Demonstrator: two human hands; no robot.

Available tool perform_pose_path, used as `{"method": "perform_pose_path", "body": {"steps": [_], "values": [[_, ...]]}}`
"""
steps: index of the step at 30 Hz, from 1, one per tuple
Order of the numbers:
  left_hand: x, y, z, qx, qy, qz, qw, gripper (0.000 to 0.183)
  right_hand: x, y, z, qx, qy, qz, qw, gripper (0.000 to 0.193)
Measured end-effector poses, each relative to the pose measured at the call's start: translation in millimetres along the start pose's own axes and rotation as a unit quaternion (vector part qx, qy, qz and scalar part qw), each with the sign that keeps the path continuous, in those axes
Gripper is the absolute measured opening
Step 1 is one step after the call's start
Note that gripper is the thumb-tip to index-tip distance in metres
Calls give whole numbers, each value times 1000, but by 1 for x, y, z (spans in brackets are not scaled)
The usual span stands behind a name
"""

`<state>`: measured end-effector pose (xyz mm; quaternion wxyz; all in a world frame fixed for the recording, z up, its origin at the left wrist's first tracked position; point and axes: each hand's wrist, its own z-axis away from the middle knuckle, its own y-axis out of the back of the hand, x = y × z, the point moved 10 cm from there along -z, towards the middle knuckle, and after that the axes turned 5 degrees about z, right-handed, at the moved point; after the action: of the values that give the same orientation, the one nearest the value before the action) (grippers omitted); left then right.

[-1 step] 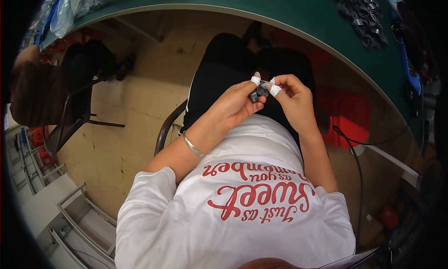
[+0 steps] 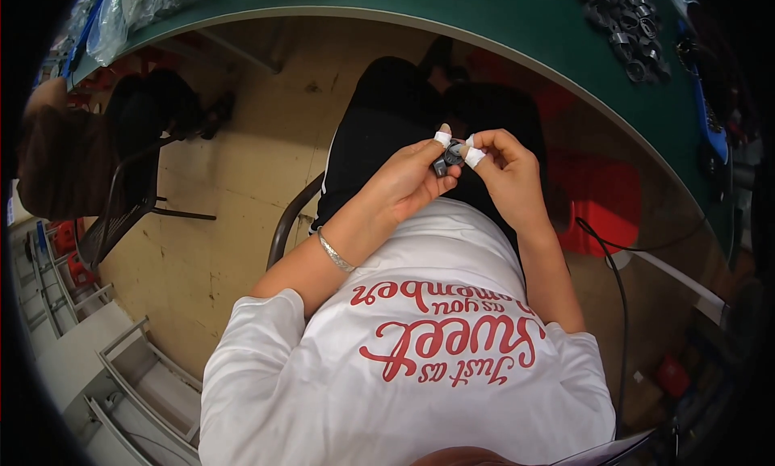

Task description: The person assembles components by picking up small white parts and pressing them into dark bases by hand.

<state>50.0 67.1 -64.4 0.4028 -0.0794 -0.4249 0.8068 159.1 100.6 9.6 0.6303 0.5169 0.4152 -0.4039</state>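
Above my lap, my left hand (image 2: 413,178) grips a small dark grey plastic part (image 2: 441,168) between thumb and fingers. The part has a rounded section and a squarish block at its lower left. A small lighter grey piece (image 2: 456,150) sits at its upper right side; whether it is inside or only against the part, I cannot tell. My right hand (image 2: 510,174) is closed in a pinch at that lighter piece, its fingertips touching or very near it. White tape wraps the left thumb and fingertips of the right hand. The fingers hide some of the part.
A green table (image 2: 517,22) curves ahead, with a pile of dark grey plastic parts (image 2: 626,26) at its far right and clear plastic bags (image 2: 145,14) at far left. A red bin (image 2: 601,203) and a black cable (image 2: 623,304) are right of my legs. Another person sits left by a chair (image 2: 121,199).
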Motion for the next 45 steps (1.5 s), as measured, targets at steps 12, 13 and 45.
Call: {"method": "perform_pose_path", "body": {"steps": [12,13,45], "values": [[3,7,1,48,-36,-39,997,22,37,-24,0,-39,-101,-43,993,9],[4,7,1,41,-34,-62,997,23,36,-21,-1,-5,-90,-85,992,11],[-21,25,-8,13,74,-173,982,28,-5,-34,11,-109,214,316,918,15]]}}
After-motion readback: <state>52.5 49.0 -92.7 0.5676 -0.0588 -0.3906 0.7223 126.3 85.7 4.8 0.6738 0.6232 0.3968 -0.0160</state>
